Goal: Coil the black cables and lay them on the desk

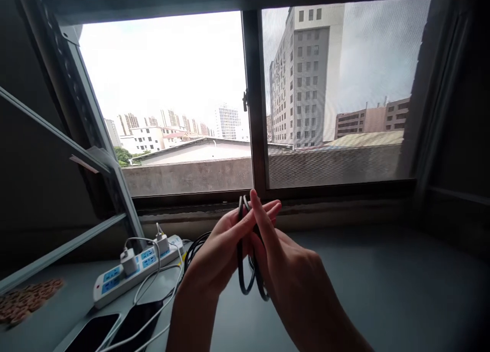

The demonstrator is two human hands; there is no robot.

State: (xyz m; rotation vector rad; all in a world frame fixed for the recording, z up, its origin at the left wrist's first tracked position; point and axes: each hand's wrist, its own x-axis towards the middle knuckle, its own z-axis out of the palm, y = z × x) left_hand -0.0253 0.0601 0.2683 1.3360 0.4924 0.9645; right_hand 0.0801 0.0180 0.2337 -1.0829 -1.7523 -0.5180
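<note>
A black cable point(241, 270) hangs in loops from my two hands, which meet in the middle of the head view above the table. My left hand point(225, 234) curls around the cable's upper part, its thumb pointing right. From the right, my right hand point(283, 255) presses against it, thumb raised and crossing the left thumb; the cable runs between the palms. The right fingertips are partly hidden behind the thumbs. More black cable coils point(196, 247) show behind my left wrist; whether they join the held loops I cannot tell.
A white power strip point(141, 268) with plugged-in chargers lies on the grey table point(344, 291) at left. White cords point(168, 301) run from it past two dark phone-like slabs point(95, 331). A brown patterned mat point(30, 301) sits far left, near a metal frame point(99, 122). Behind is a window point(255, 112).
</note>
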